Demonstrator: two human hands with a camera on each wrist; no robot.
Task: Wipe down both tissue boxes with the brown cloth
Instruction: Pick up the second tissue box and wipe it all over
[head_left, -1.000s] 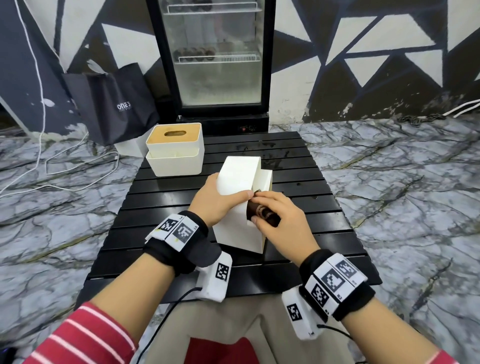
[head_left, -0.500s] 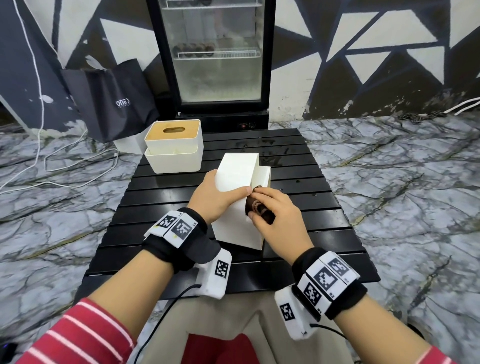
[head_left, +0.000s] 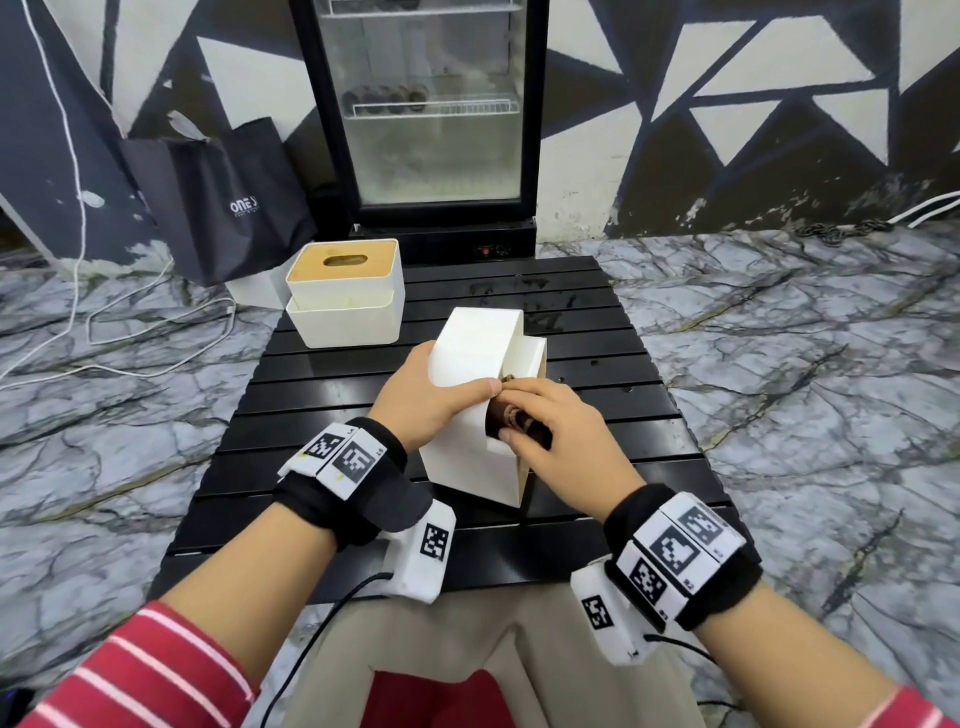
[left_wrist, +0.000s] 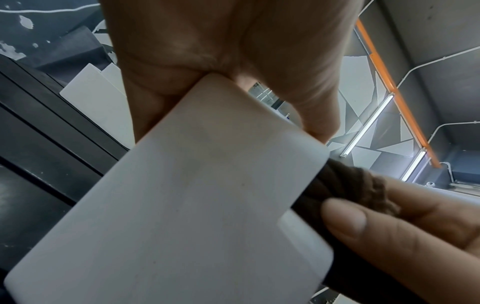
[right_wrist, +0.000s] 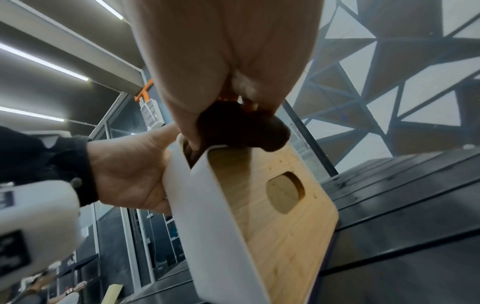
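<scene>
A white tissue box (head_left: 475, 364) lies tipped on its side at the middle of the black slatted table (head_left: 597, 332), its wooden lid (right_wrist: 280, 205) facing right. My left hand (head_left: 431, 400) grips the box's near upper edge, thumb on top; the box fills the left wrist view (left_wrist: 197, 205). My right hand (head_left: 550, 431) holds the bunched brown cloth (head_left: 511, 423) against the box's right near edge, seen also in the wrist views (right_wrist: 241, 128) (left_wrist: 358, 185). The second tissue box (head_left: 345, 293), white with a wooden top, stands upright at the table's far left.
A glass-door fridge (head_left: 431, 104) stands behind the table. A black paper bag (head_left: 228, 197) leans on the wall at the left, with white cables (head_left: 104, 332) on the marble floor. My lap is at the table's near edge.
Both hands and the tipped box stay nearly in place. My right hand with the cloth has shifted slightly along the box's edge.
</scene>
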